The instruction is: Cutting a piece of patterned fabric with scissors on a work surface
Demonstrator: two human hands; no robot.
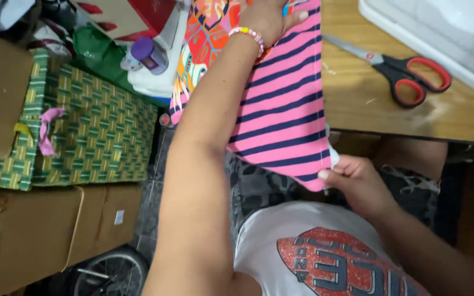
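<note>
The left hand (267, 19) is pressing flat on the striped cloth (283, 104); the right hand (355, 181) is pinching its lower corner. Scissors (401, 74) are lying on the table (357, 104) to the right of the left hand.

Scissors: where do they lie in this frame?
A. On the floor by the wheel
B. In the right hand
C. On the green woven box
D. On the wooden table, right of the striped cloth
D. The red-handled scissors lie untouched on the wooden table, right of the pink striped cloth; the right hand pinches the cloth's lower corner, and the left hand rests on its upper part.
</note>
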